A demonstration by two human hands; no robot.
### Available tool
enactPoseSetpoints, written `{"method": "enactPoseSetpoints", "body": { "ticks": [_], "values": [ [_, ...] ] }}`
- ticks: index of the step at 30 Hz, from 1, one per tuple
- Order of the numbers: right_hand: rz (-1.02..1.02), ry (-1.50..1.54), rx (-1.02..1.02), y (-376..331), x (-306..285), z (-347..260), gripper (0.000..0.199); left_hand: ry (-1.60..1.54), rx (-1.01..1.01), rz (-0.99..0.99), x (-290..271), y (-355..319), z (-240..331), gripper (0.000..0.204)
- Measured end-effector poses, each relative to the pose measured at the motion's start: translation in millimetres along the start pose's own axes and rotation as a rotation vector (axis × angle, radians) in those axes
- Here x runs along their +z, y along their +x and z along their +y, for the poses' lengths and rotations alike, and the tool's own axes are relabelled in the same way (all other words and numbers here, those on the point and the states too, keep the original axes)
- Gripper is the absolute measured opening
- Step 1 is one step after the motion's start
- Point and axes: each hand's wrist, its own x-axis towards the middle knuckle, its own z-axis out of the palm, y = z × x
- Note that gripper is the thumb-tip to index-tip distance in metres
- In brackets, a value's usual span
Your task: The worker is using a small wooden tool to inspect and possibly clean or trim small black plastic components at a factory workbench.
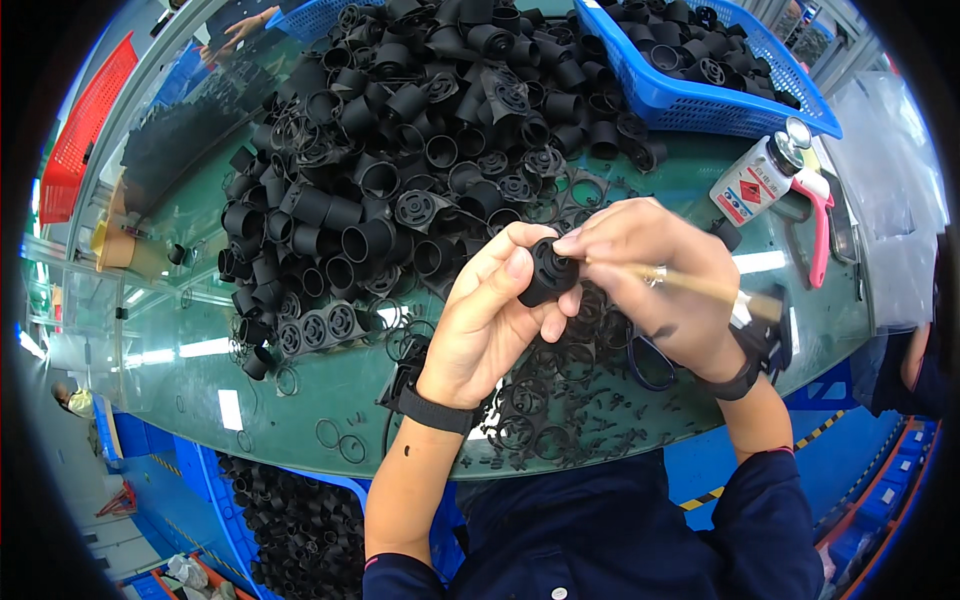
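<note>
Near the middle of the view, my left hand is closed around a small black cylindrical part, its ringed end tilted up toward my right hand. Pinched in my right hand is a slim tool with a tan, wood-like handle, partly smeared by motion. Its working tip is hidden at my fingers, which meet the top of the part. Below both hands lie thin black rings and many small black scraps. Each wrist wears a black band.
A large heap of black cylinders and ring-patterned pieces covers the far side of the green table. At the far right stand a blue basket of similar parts, a white bottle and a pink-handled tool. A blue bin sits below the table edge.
</note>
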Motion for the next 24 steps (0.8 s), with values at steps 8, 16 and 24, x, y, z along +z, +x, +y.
{"method": "enactPoseSetpoints", "body": {
  "ticks": [8,16,24],
  "values": [
    [0.159,0.602,0.399,1,5,-5,0.005,0.073,0.023,0.001,4,2,-2,0.029],
    [-0.059,0.197,0.177,2,0,-5,0.004,0.162,0.053,0.032,7,0,1,0.023],
    [-0.059,-0.513,-0.421,0,9,-3,0.007,0.295,0.103,0.170,8,0,-3,0.020]
  ]
}}
